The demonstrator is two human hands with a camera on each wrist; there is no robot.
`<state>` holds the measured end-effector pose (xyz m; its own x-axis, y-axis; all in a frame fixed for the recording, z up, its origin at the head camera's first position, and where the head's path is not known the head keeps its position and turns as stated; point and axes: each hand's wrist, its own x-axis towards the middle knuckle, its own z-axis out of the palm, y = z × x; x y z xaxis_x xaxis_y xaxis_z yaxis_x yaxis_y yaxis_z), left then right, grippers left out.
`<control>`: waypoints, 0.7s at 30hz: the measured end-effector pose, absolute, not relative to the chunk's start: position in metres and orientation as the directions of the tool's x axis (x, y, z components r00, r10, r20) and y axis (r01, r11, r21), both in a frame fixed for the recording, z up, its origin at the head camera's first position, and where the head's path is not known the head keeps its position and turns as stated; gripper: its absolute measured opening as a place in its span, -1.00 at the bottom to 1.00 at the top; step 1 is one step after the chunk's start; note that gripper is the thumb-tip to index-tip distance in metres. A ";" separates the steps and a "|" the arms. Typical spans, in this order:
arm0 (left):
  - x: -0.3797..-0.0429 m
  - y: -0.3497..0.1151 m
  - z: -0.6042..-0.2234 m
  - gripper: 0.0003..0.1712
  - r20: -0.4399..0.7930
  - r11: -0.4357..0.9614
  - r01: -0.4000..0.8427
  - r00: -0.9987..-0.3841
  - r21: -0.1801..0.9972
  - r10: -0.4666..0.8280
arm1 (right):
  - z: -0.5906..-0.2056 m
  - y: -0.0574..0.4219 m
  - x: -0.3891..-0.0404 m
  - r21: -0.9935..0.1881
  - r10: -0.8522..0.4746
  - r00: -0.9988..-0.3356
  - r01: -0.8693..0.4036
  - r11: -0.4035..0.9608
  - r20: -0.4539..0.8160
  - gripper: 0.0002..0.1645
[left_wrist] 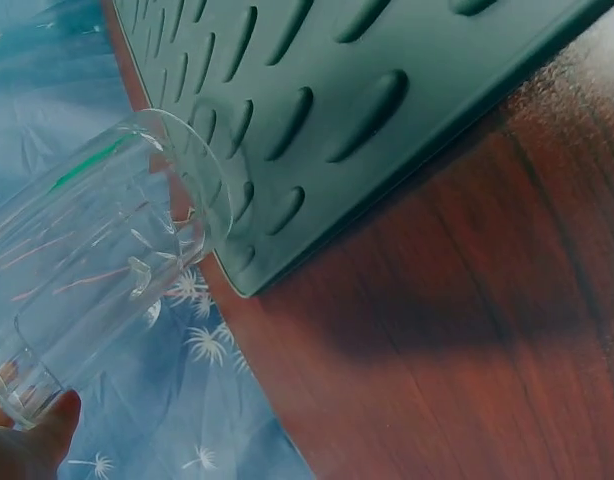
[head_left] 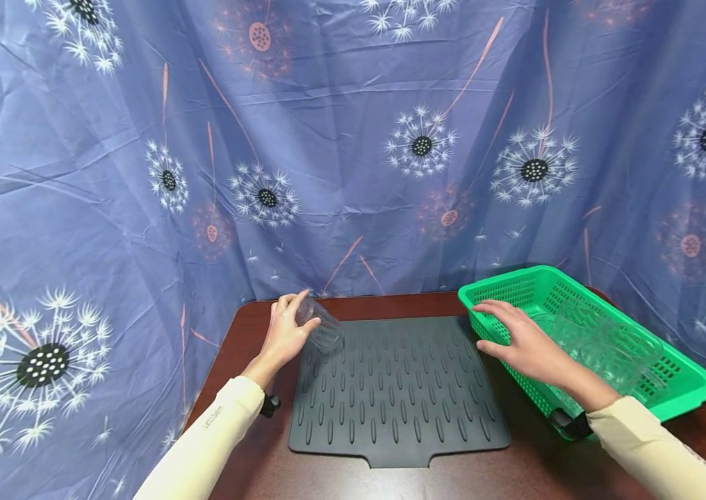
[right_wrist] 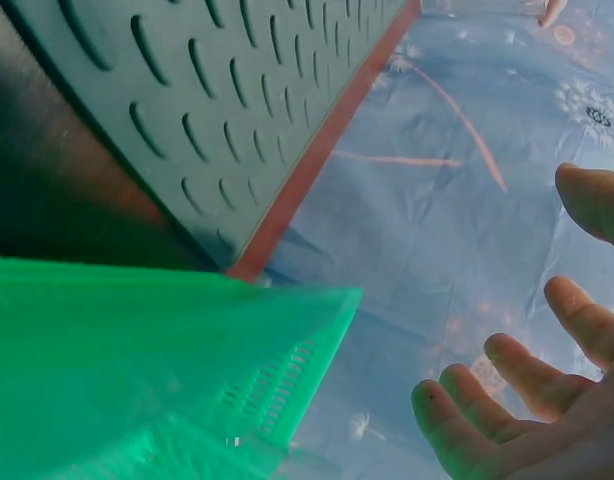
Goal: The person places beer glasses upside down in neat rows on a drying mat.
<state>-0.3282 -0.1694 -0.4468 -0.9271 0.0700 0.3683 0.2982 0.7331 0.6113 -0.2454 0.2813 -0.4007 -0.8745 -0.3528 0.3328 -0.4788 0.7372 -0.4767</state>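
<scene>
A clear drinking glass (head_left: 326, 332) is gripped near its base by my left hand (head_left: 287, 332), above the far left corner of a dark grey ribbed mat (head_left: 397, 389). The glass is tilted, its open rim toward the mat; the left wrist view shows thumb and fingertips at the base of the glass (left_wrist: 107, 250). My right hand (head_left: 524, 344) hovers over the near left side of a green plastic basket (head_left: 553, 278), fingers spread and holding nothing. In the right wrist view, that hand's fingers (right_wrist: 577, 315) are apart from the basket's green wall (right_wrist: 137, 350).
Several clear glasses (head_left: 618, 351) lie in the basket at the right. The mat and basket stand on a dark red-brown wooden table (head_left: 253, 458). A blue dandelion-print curtain (head_left: 340, 173) hangs behind the table and along its left side.
</scene>
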 end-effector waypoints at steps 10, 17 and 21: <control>-0.344 -0.163 -0.444 -0.26 0.336 0.763 0.284 -0.937 0.581 0.093 | -0.385 0.302 -0.249 -0.380 -0.344 -0.860 -0.482 0.789 0.377 -0.27; -0.353 -0.156 -0.445 -0.27 0.314 0.772 0.301 -0.939 0.560 0.139 | -0.379 0.324 -0.253 -0.340 -0.314 -0.888 -0.426 0.839 0.336 -0.24; -0.357 -0.152 -0.447 -0.28 0.316 0.779 0.316 -0.935 0.542 0.160 | -0.381 0.338 -0.255 -0.332 -0.304 -0.896 -0.409 0.850 0.325 -0.24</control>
